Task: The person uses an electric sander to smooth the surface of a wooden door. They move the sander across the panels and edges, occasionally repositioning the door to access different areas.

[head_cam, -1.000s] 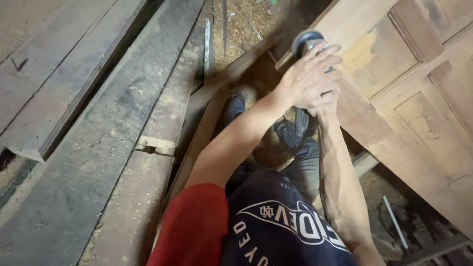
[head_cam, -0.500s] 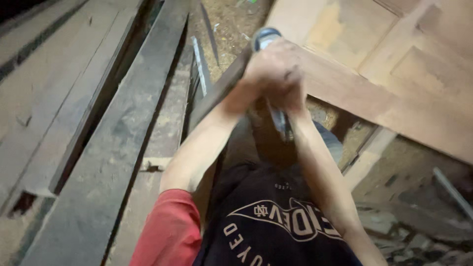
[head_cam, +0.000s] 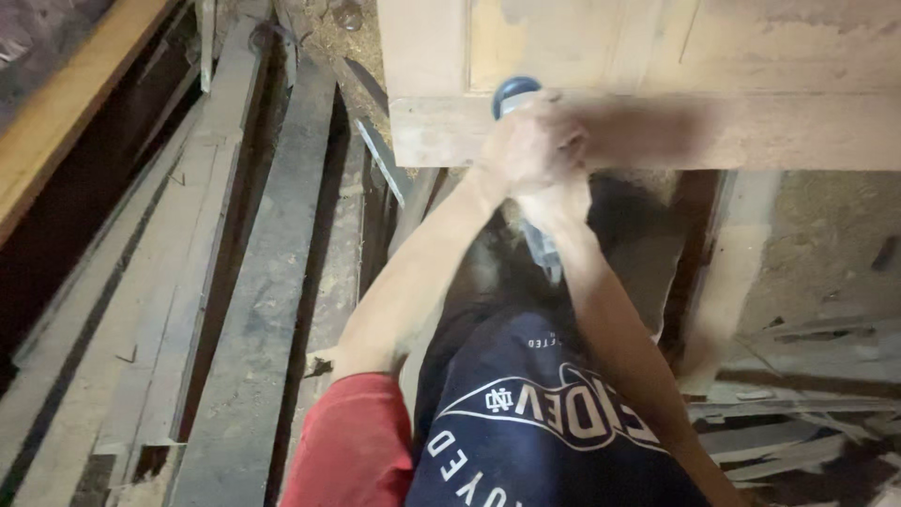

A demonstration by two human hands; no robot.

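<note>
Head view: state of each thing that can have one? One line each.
Left hand: closed over the power tool, on top.
Right hand: grip on the tool's body, mostly hidden under the left hand.
Power tool: held in both hands, round blue head against the wooden door panel; running or not cannot be told.
Wooden door panel: bare, patchy finish, motion-blurred beside the hands.
Planks: lying flat, dusty.

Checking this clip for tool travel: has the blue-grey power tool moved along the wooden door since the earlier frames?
Cannot tell. The camera itself swings between frames, so the wooden door shifts too. The power tool stays at the door's edge under the left hand throughout.
</note>
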